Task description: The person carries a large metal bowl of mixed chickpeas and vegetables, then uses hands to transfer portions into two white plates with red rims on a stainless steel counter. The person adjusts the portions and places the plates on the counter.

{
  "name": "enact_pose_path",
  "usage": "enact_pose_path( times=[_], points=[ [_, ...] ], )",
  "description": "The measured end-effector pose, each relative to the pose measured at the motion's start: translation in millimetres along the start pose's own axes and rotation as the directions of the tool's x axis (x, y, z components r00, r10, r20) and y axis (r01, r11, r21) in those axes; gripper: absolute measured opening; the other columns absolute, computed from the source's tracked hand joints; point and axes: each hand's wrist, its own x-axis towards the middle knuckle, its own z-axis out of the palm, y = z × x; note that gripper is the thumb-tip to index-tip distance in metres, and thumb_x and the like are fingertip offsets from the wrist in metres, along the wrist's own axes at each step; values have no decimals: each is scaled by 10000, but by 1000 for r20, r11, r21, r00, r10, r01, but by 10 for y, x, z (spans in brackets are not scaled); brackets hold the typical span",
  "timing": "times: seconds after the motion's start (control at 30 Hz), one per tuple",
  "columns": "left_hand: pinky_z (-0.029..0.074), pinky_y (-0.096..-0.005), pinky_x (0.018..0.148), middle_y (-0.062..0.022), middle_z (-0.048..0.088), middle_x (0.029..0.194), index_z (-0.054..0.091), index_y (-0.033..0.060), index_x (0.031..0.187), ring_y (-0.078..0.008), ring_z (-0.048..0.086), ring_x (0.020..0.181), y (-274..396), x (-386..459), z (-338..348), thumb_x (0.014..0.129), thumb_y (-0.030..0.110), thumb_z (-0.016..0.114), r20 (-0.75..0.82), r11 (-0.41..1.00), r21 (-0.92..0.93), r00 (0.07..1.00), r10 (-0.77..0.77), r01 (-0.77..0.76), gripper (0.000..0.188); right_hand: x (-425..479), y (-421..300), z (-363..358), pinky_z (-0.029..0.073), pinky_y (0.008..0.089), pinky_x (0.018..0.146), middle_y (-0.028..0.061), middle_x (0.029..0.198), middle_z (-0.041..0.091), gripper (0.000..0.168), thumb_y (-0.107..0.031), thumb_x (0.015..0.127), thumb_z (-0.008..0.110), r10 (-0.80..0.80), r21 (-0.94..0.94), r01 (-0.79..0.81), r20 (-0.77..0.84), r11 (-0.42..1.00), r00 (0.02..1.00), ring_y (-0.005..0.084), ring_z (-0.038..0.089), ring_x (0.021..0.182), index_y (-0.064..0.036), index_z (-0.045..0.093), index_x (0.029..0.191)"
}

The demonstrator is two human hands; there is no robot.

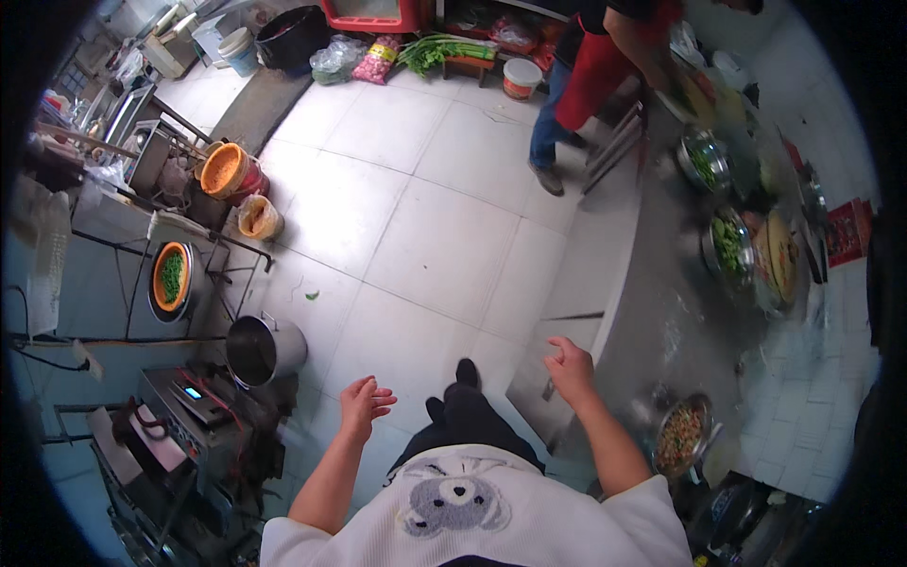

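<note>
My left hand (365, 405) hangs over the tiled floor with its fingers loosely spread and nothing in it. Nearest to it is a deep metal stockpot (289, 352) on the floor. On the other side, my right hand (571, 368) is half curled, its index finger held apart, and no object shows in it. It hovers by the edge of a long stainless-steel counter (655, 305). A metal bowl of chopped mixed food (682, 434) rests on that counter beside my right forearm.
A co-worker in a red apron (592, 78) leans over the counter's far end, near metal bowls of greens (728, 241). At left stand an orange basin of chopped greens (171, 276) and an orange bucket (224, 171). Celery (453, 49) and a white tub (522, 78) line the back.
</note>
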Motion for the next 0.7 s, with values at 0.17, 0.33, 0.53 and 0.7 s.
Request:
enact_pose_path(
  times=[0.17, 0.33, 0.53, 0.7],
  points=[
    [518, -310, 555, -131, 630, 835, 392, -34, 1259, -239, 654, 720, 935, 628, -202, 878, 203, 489, 92, 978, 207, 995, -32, 12, 459, 733, 20, 350, 467, 355, 580, 88, 624, 598, 268, -317, 693, 696, 25, -67, -34, -129, 997, 991, 236, 554, 542, -78, 672, 812],
    [414, -281, 379, -61, 530, 554, 569, -4, 836, -163, 509, 424, 1553, 1362, -1227, 841, 134, 504, -84, 911, 291, 940, 330, -294, 153, 1833, -579, 688, 399, 398, 489, 125, 491, 495, 417, -410, 670, 699, 251, 39, -251, 16, 967, 968, 248, 458, 449, -51, 546, 523],
    [479, -445, 656, -140, 622, 842, 576, -85, 962, -288, 595, 743, 1596, 2287, -2163, 753, 120, 605, -225, 255, 953, 944, 243, 161, 295, 3425, -1663, 1345, 446, 374, 881, 251, 1242, 414, 587, -66, 659, 548, -434, 173, 403, 210, 899, 876, 344, 538, 1003, -168, 520, 1236],
    [472, -409, 565, -117, 575, 773, 548, -77, 987, -251, 560, 645, 2829, 3221, -1362, 757, 80, 547, -412, 811, 529, 911, -12, 249, 279, 4778, -2656, 1020, 458, 372, 840, 205, 1154, 528, 431, -53, 696, 518, -373, 183, 332, 284, 925, 883, 321, 562, 977, -109, 589, 1118]
  ],
)
